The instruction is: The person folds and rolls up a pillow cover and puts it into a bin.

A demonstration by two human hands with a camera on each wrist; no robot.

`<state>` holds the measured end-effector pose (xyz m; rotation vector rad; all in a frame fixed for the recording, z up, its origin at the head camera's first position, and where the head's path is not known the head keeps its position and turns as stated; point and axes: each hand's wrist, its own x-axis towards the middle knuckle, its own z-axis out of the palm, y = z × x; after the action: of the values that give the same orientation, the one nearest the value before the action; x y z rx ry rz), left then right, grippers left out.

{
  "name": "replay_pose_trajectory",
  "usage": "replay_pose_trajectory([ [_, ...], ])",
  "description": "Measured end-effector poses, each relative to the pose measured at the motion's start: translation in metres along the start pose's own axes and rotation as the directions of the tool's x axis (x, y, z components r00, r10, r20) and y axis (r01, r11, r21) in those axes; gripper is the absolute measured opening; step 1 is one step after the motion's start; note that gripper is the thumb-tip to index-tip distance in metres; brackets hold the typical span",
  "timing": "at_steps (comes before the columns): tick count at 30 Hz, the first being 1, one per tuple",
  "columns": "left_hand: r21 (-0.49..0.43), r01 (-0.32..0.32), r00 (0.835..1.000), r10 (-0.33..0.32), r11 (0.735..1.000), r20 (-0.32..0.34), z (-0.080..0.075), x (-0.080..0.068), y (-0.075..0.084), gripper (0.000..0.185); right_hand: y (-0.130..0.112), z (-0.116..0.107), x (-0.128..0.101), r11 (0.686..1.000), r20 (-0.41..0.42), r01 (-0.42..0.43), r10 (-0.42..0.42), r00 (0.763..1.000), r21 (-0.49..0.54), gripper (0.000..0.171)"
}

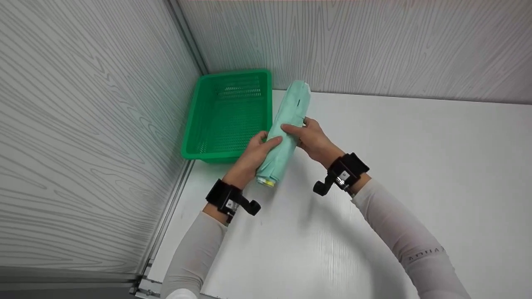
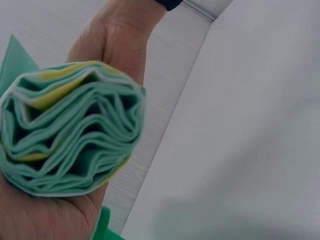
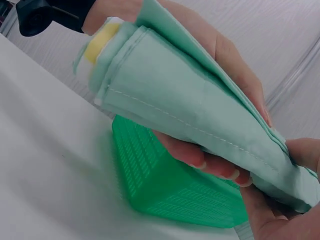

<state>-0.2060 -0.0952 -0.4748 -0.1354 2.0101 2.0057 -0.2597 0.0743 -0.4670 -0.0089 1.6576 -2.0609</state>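
A rolled-up mint-green cloth (image 1: 287, 120) is held at a slant by both hands above the white table. My left hand (image 1: 252, 155) grips its lower part from the left, thumb across the top. From the right, my right hand (image 1: 312, 140) grips it near the middle, its thumb also lying on top. In the left wrist view, the end of the cloth roll (image 2: 75, 132) shows many folded layers with yellow and white bits. A stitched seam runs along the cloth (image 3: 185, 110) in the right wrist view, where a loose flap stands off one side.
A green plastic basket (image 1: 192, 120) with perforated sides stands in the table's back left corner, just left of the cloth. Wood-grain panels rise as a left wall (image 1: 83, 124) and a back wall (image 1: 374, 45). The white table (image 1: 436, 166) stretches to the right.
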Motion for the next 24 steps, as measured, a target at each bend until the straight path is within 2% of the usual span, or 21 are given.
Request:
replay_pose_trajectory([
  [6,-0.006,-0.001,0.997,0.001,1.0,-0.072,-0.019,0.01,0.006,0.035,-0.001,0.02,0.006,0.999,-0.005,-0.023,0.023,1.0,0.032,0.073],
  [11,0.008,-0.003,0.991,0.004,1.0,-0.13,-0.032,0.016,0.014,0.032,-0.001,0.03,0.013,0.997,-0.043,0.002,0.001,0.999,0.076,0.071],
  [18,0.046,0.065,0.977,-0.054,0.997,-0.204,-0.059,0.009,0.022,0.029,0.002,0.048,0.026,0.999,-0.046,-0.013,0.014,0.999,0.035,0.067],
  [24,0.087,0.02,0.98,-0.002,0.996,-0.201,-0.078,0.003,0.03,0.026,0.003,0.064,0.032,1.0,-0.011,0.027,-0.027,1.0,0.007,0.062],
])
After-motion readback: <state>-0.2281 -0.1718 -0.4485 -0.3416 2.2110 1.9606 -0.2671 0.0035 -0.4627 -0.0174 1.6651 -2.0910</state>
